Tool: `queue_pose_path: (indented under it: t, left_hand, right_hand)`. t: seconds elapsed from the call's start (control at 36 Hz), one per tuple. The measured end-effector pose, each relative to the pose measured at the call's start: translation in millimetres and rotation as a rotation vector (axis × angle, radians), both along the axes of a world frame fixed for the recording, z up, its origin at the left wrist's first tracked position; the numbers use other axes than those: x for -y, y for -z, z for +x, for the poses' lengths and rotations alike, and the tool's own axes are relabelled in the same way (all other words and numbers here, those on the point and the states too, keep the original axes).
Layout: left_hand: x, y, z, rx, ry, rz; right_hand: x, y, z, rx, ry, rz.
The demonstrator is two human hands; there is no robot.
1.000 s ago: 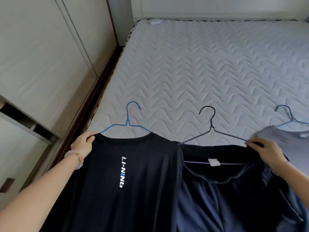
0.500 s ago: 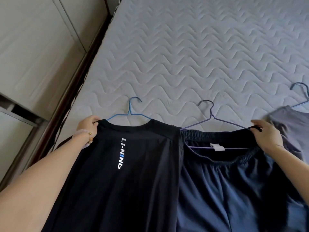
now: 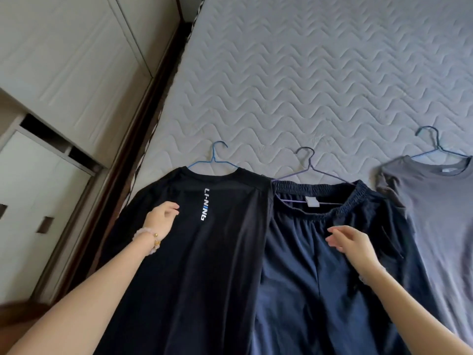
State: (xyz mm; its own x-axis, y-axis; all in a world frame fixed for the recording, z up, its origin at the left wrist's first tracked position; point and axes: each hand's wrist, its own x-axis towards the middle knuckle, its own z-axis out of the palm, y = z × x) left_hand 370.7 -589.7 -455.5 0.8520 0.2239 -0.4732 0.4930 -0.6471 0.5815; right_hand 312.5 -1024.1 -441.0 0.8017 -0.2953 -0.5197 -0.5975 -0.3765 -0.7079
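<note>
Smoothing seems next: left hand (image 3: 162,217) slack, empty over shirt (image 3: 204,265); right hand (image 3: 354,245) slack, empty over shorts (image 3: 307,290), both flat on bed (image 3: 307,85). Best lay palms flat, stroke hemward, avoid bunching

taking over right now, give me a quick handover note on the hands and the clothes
Left hand: open, holds nothing, over the upper part of the black Li-Ning t-shirt.
Right hand: open, holds nothing, over the navy shorts below the waistband.
Things: the t-shirt is on a blue hanger, the shorts on a dark hanger, a grey t-shirt on a third hanger.
Done: all three lie side by side on the mattress.
Left: probably smoothing them; none is off its hanger yet.
</note>
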Motion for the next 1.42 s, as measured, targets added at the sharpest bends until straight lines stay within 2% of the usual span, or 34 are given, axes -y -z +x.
queue_pose_path:
  t: [0.19, 0.42, 0.5, 0.58, 0.72, 0.94, 1.11, 1.25, 1.42]
  left_hand:
    - [21.8, -43.5, -180.1, -0.103, -0.261, -0.192]
    - [58.8, -57.2, -383.7, -0.300, -0.712, -0.322]
    - [58.4, -56.6, -434.0, -0.358, -0.740, -0.315]
    - [45.3, -51.8, -460.6, -0.341, -0.704, -0.277]
    - [12.6, -50.9, -438.1, -0.356, -0.645, -0.239]
    - [-67.1, -15.8, -333.3, -0.295, -0.386, -0.096]
    - [-125.9, 23.3, -270.7, -0.379, -0.210, 0.026]
    - [-148.7, 47.4, -251.9, -0.440, -0.094, 0.065]
    - [-149.8, 54.8, -254.9, -0.368, 0.059, 0.266]
  right_hand:
    - [-26.5, -29.3, -124.0, -0.173, 0.070, 0.180]
    - [-37.3, -50.2, -233.0, -0.340, 0.084, 0.235]
    - [-44.5, -59.4, -256.7, -0.395, 0.051, 0.248]
    - [-54.8, -63.8, -264.5, -0.435, 0.016, 0.248]
    - [-87.0, -56.7, -251.6, -0.458, -0.008, 0.251]
    - [-162.6, -23.6, -216.2, -0.440, -0.056, 0.146]
    - [-213.9, 7.3, -193.2, -0.397, 0.099, 0.112]
    - [-239.5, 35.0, -189.0, -0.391, 0.151, 0.010]
    - [-262.2, 49.1, -195.4, -0.416, 0.204, -0.044]
